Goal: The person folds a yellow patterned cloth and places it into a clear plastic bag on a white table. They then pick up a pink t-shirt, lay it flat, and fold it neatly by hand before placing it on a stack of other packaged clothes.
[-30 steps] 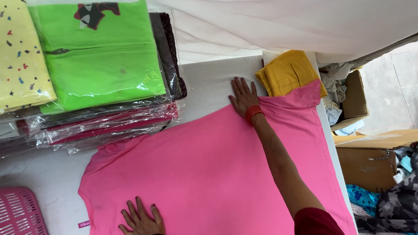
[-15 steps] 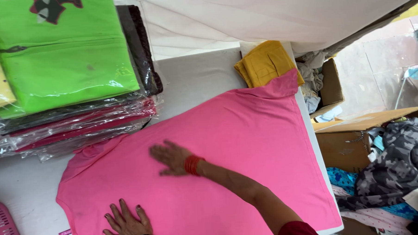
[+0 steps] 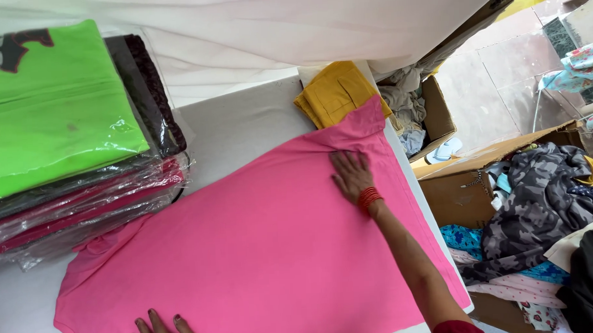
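Now, taking the pink garment [image 3: 247,253] as your landmark: it lies spread flat across the white counter [image 3: 242,122], running from the lower left up to the right edge. Up and to the left of it sits a stack of clear plastic packages [image 3: 74,194], flat and rectangular; the top one holds a bright green folded piece [image 3: 51,109] with a dark print at its far corner, and below it you see dark, red and pink layers through the film. At the garment's bottom edge, your left hand [image 3: 161,332] presses flat on the cloth, fingers spread, gripping nothing. Your right hand [image 3: 350,174], a red band at the wrist, lies open and palm down near the garment's upper right end, where the fabric bunches slightly. Just beyond that end rests a folded mustard-yellow cloth [image 3: 336,93]. Right of the garment, off the counter, open cardboard boxes [image 3: 455,194] hold loose mixed clothing.
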